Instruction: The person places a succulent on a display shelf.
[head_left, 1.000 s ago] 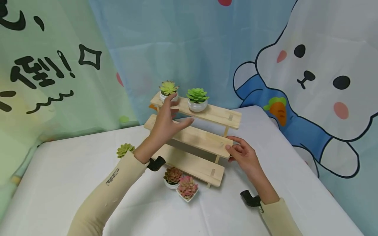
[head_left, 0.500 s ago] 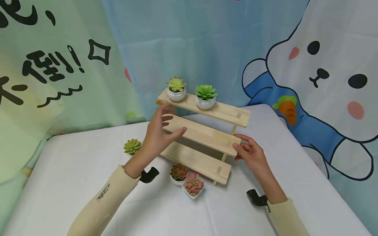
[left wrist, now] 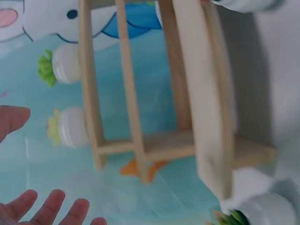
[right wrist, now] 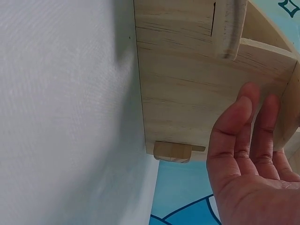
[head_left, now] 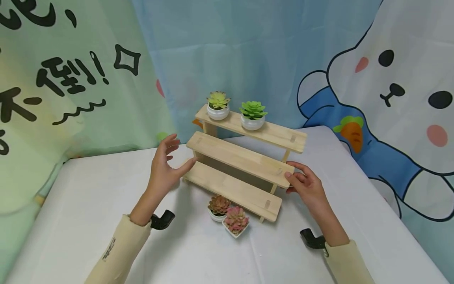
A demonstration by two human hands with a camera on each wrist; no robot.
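Note:
A three-tier wooden plant stand (head_left: pixel 241 152) stands at an angle on the table. My right hand (head_left: pixel 306 183) holds the right end of its middle shelf, thumb on the top face. In the right wrist view, its curled fingers (right wrist: pixel 267 126) lie beside the stand's side panel. My left hand (head_left: pixel 164 169) is off the stand's left end, thumb and fingers spread, nothing between them. Two potted succulents, a yellow-green one (head_left: pixel 218 105) and a bright green one (head_left: pixel 252 115), stand on the top shelf. The middle and bottom shelves are bare.
On the table before the stand are a brown succulent (head_left: pixel 218 207) and a pink succulent (head_left: pixel 236 221) in white pots. Another potted succulent (left wrist: pixel 267 211) shows in the left wrist view; my left hand hides it from the head view. A printed curtain (head_left: pixel 241 47) hangs behind.
My left hand has drawn back from the yellow-green succulent on the top shelf, down and to the left. My right hand keeps its hold on the middle shelf; the head view has shifted slightly.

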